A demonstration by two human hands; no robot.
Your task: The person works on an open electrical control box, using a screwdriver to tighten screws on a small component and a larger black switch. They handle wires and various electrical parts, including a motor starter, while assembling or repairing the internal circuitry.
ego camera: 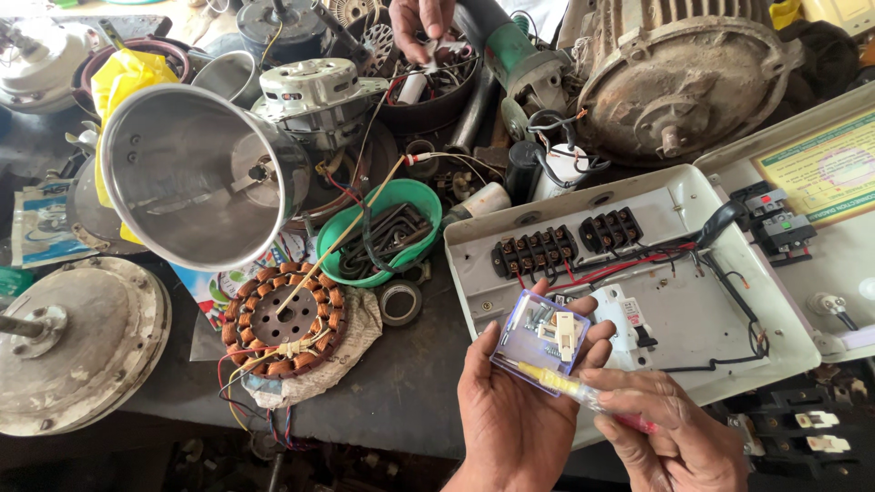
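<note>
We hold a little clear box (544, 340) in our left hand (510, 410), fingers wrapped round it, at the white panel's (693, 319) near edge. Our right hand (670, 428) pinches a yellow screwdriver (583, 392) against the box.

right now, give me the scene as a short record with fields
left hand: left hand cradles a small clear plastic box of screws and a white part
right hand: right hand holds a yellow-tipped screwdriver against the box
under the hands: open white switch panel with black terminal blocks
left of hands: copper-wound stator, green bowl, steel pot
other person: a hand at the top edge
</note>
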